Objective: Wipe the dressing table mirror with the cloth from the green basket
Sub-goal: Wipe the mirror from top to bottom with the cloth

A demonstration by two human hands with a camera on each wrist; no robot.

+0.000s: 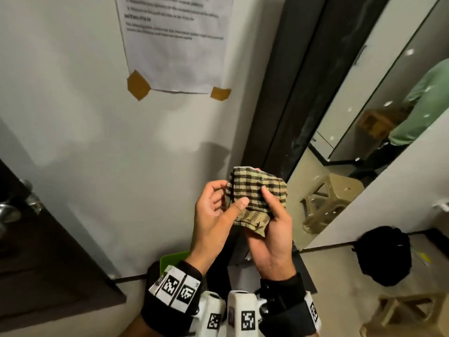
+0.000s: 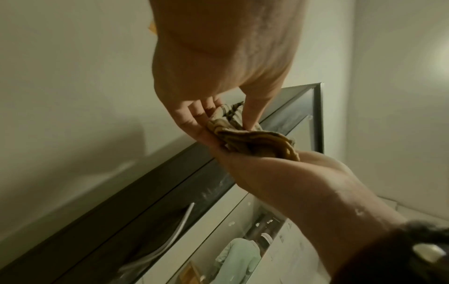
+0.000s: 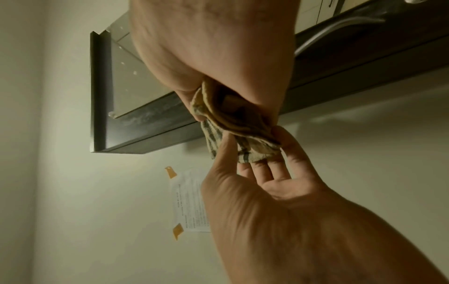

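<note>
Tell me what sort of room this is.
Likely a bedroom or dressing corner in a home or hostel: a tall dark-framed mirror on the wall, a plastic stool on the floor, and a door with a knob beside a taped-up printed notice.

A taped paper notice (image 1: 175, 42) hangs on the white wall (image 1: 73, 105); a beige stool (image 1: 408, 314) stands beside a black bag (image 1: 386, 256).

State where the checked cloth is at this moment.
In the head view, the checked cloth is held between both hands, left hand and right hand, just left of the mirror.
</note>
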